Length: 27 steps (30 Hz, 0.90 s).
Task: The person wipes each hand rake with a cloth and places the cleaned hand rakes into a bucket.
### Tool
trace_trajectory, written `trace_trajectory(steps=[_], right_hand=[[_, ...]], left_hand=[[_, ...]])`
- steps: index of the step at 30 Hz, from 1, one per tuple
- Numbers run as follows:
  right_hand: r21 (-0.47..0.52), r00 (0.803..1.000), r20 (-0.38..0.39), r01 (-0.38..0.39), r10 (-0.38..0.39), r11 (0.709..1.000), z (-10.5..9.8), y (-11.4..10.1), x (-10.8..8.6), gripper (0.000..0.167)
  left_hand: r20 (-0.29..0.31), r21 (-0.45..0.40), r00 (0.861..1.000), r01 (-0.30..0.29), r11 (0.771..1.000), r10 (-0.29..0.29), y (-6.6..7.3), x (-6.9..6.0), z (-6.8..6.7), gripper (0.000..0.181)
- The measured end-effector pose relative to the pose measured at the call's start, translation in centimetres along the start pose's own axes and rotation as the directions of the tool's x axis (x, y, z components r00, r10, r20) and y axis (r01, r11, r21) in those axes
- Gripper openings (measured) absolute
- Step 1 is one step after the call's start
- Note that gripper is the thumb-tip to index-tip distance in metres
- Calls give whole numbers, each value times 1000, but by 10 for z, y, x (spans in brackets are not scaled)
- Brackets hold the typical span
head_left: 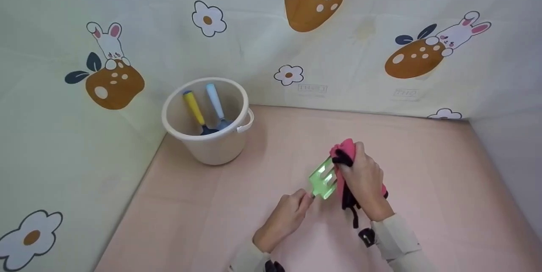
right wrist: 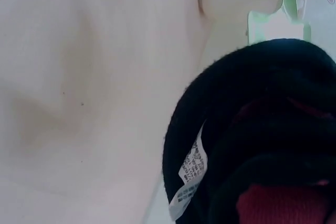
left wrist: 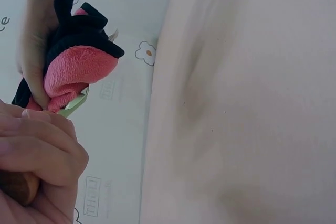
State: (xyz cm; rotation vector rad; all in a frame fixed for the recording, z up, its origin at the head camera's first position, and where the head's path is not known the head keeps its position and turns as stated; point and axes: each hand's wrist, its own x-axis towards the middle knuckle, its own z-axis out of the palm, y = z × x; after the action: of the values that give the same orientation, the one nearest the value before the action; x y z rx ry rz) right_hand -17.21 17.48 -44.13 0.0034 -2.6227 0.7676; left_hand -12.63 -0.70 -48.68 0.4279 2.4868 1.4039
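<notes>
Two gripping hands (head_left: 284, 216) (head_left: 365, 179), green fork (head_left: 322, 188), pink cloth (head_left: 349, 147)

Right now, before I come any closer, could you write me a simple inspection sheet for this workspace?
Surface: pale pink, with a few small dark specks in the wrist views.
Job's things: green slotted tool with a wooden handle; pink-and-black cloth over part of its head.
Clutter: white bucket holding a yellow-handled tool and a light-blue-handled tool.
Grippers: human hands; the left hand has its fingers curled round the wooden handle, the right hand grips the cloth.
Cables: nothing seen; a black strip hangs by the cloth.
Surroundings: pale walls printed with rabbits, brown fruit and flowers.
</notes>
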Motion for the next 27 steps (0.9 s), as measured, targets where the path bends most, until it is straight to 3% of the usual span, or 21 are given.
trace_trajectory(steps=[11,18,22,25,27], right_hand=[[23,999,-34,-41,41,999,-7,18,5,36],[31,994,-78,-78,80,996,-18,33,7,35],[107,982,17,-191,190,976,-24,38,6,34],[194,950,141,-301,277,934,-24,40,5,38],[271,922,227,-369,313,889,-22,42,4,43]], left_hand=[[19,1,999,-29,1000,29,2,-2,1,34],[-10,-44,1000,7,999,-8,2,-2,-2,34],[-32,-103,999,19,994,-23,2,0,-6,32],[-52,-168,998,10,986,-19,2,0,-7,32],[-62,-211,998,-3,977,-10,4,1,-8,32]])
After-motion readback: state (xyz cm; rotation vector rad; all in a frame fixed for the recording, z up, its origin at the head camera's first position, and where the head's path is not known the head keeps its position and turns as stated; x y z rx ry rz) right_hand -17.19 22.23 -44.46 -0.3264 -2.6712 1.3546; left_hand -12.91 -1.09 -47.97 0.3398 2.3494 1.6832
